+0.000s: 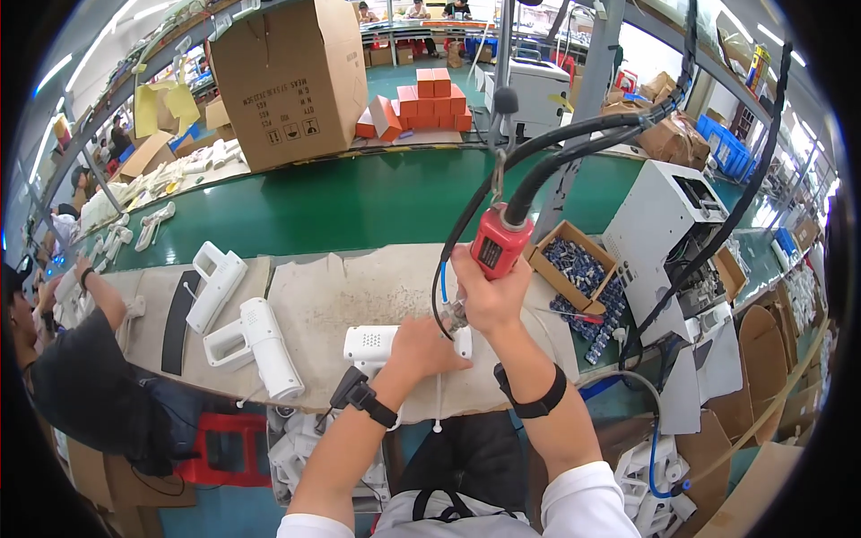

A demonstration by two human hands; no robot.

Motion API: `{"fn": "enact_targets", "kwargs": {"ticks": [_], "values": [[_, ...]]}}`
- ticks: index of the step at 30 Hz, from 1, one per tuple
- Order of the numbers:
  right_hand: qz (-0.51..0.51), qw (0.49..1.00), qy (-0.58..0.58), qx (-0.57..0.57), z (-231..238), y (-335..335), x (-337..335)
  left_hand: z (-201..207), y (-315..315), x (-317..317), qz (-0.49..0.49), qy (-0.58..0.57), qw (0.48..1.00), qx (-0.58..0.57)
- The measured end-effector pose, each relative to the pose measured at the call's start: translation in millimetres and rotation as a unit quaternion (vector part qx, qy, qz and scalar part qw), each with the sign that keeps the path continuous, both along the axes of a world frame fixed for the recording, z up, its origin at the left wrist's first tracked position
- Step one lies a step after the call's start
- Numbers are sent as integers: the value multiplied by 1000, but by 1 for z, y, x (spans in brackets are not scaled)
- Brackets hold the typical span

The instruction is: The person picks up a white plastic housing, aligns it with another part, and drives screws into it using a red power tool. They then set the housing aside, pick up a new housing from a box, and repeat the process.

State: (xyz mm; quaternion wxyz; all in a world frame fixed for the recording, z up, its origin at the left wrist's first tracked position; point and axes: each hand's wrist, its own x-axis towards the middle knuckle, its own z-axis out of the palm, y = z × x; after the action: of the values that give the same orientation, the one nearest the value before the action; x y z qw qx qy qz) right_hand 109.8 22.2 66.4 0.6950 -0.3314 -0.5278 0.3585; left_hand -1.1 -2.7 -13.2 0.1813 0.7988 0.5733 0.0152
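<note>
My right hand (pixel 490 291) grips a red powered screwdriver (pixel 499 240) that hangs on black hoses from above, its tip pointing down. My left hand (pixel 423 347) presses down on a white plastic gun-shaped housing (pixel 369 342) lying on the grey padded mat (pixel 341 287). The screwdriver tip meets the housing between my two hands. Both wrists carry black bands.
Two more white housings (pixel 251 345) (pixel 215 282) lie to the left on the mat. A cardboard box of small blue parts (pixel 574 265) sits at the right, beside a white machine (pixel 668 224). Behind runs a green conveyor belt (pixel 359 202) with a large carton (pixel 291 81). Another person (pixel 81 359) works at the left.
</note>
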Motion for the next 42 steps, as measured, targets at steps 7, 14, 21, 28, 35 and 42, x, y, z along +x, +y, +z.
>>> {"fn": "enact_targets", "kwargs": {"ticks": [7, 14, 21, 28, 35, 42], "values": [[-5, 999, -1, 45, 4, -6, -1, -19, -6, -2, 2, -44, 992, 119], [19, 999, 21, 46, 56, -47, 15, -26, 3, -7, -17, -35, 987, 158], [31, 999, 6, 22, 18, -35, 12, -46, 9, -10, -67, -143, 957, 244], [50, 998, -30, -14, 3, -33, 8, 0, 6, -36, -111, -111, 976, 148], [47, 998, 35, 38, 68, -45, 1, 16, -9, -92, -1, 74, 997, -7], [67, 997, 33, 34, 48, -22, -25, 36, -19, -49, 37, -9, 997, -60]]}}
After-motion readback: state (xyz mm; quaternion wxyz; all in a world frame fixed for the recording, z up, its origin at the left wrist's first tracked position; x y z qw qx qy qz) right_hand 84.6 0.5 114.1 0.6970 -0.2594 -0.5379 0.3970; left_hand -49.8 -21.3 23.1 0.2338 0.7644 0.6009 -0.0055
